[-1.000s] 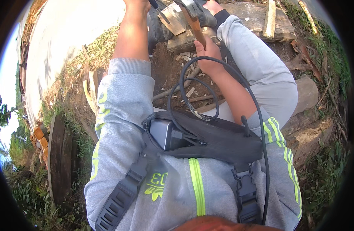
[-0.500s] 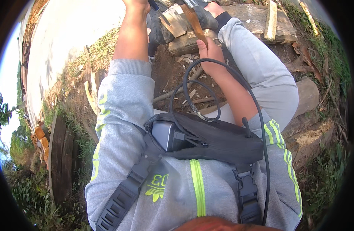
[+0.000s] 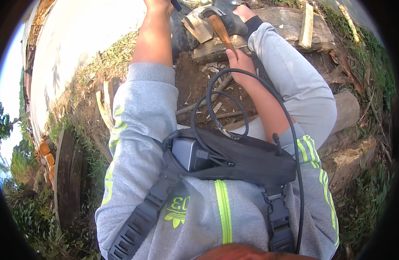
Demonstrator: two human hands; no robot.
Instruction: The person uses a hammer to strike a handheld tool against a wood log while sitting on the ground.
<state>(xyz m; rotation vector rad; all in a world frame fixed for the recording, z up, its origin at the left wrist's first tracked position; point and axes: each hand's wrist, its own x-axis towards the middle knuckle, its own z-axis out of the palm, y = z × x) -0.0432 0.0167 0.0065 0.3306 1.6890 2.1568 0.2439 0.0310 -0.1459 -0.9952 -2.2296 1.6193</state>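
- Between two dark boots (image 3: pixel 237 27), we find a pale wood block (image 3: pixel 202 34), on or against a log (image 3: pixel 213 52); we cannot tell which.
- Our right hand (image 3: pixel 241 65) has its fingers wrapped around the lower end of a wooden-handled tool (image 3: pixel 223 33), whose grey head lies near the block.
- Our left hand (image 3: pixel 159 5) is cut off by the upper edge, beside a dark-bladed tool (image 3: pixel 178 7) that slants to the block; we cannot tell how its fingers close.
- Pale chips (image 3: pixel 212 67) lie on the soil below, so we judge that some cutting is done.
- The block looks to be one piece, so work on it seems unfinished; how much is left, we cannot tell.
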